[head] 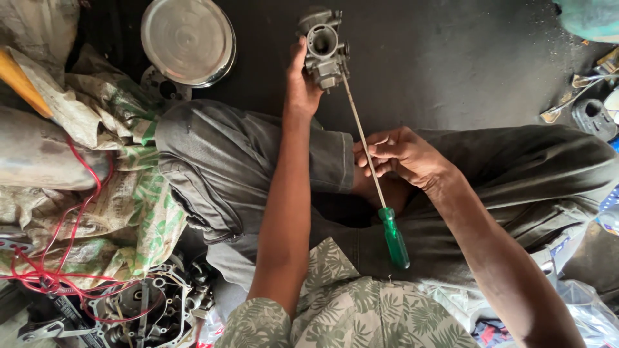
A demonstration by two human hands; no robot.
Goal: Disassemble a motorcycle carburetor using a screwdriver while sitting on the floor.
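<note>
while gripped mid-shaft, screwdriver tip at carburetor in left grip

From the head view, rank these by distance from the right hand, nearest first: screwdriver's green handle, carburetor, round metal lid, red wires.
Measured from the right hand:
1. Green handle, just below the hand, over the lap.
2. Carburetor, up and left, held by the left hand.
3. Round metal lid, top left on the floor.
4. Red wires, far lower left.
</note>
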